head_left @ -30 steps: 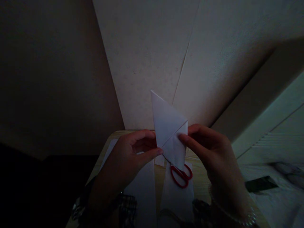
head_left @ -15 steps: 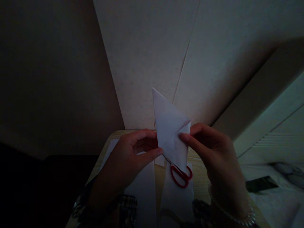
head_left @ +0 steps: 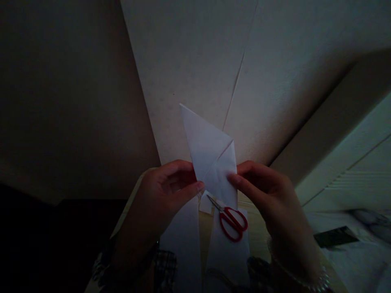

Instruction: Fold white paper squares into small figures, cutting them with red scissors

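Note:
Between my hands a folded sheet of white paper [head_left: 210, 152] is held up above the table, its sharp point toward the upper left and a flap crossing its lower right. My left hand [head_left: 171, 189] pinches its lower left edge, thumb in front and fingers behind. On the right edge, my right hand [head_left: 264, 187] pinches it the same way. Just below the paper lie scissors [head_left: 232, 221] with red handles and metal blades pointing up and left. They rest partly on a white paper piece [head_left: 229, 256].
A small white paper scrap [head_left: 205, 204] lies beside the scissor tips. Another white sheet [head_left: 183, 244] is on the wooden table [head_left: 259, 228], partly under my left arm. A pale wall [head_left: 198, 61] rises behind the table. To the right, a dark flat object [head_left: 336, 237] lies on a pale surface.
Both hands have shifted the folded paper a little left and up, tilting its tip leftward. Its flap now lies flatter, and the scissors' blades have come into view.

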`<state>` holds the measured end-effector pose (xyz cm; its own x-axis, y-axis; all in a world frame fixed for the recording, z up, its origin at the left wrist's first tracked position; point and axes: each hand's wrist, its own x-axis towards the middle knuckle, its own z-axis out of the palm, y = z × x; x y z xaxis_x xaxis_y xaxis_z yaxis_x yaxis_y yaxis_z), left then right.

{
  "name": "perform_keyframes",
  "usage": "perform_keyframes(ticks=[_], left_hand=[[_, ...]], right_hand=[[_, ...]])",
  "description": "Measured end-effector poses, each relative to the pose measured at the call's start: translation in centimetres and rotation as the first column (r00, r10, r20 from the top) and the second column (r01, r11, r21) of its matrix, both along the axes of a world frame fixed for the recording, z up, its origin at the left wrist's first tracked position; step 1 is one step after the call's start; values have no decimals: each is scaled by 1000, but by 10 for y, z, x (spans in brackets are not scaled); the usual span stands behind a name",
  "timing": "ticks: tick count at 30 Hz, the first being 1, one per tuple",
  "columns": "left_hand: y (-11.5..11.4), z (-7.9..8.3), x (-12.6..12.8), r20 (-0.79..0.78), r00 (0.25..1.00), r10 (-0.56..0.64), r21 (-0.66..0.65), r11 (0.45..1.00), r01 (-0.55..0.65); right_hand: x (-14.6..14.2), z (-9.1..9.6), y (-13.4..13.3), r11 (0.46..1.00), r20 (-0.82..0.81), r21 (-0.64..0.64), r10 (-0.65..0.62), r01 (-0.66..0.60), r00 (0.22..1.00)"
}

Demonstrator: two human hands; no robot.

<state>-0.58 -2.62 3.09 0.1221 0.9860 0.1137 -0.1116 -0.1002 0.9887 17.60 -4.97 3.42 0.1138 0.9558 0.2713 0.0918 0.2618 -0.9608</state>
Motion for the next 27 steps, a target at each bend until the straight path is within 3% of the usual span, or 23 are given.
perform_keyframes(ticks=[12, 22, 27], left_hand=[[0, 1, 1, 27, 999, -31, -7, 999, 31], [-2, 1, 3, 103, 992, 68, 2, 998, -69], [-6, 3, 4, 82, 992, 97, -10, 995, -97]], right_hand=[[0, -3, 3, 998, 11, 13, -58, 58, 998], [2, -2, 2, 999, 51, -12, 32, -32, 998], [0, -1, 1, 999, -1, -34, 2, -2, 1000]])
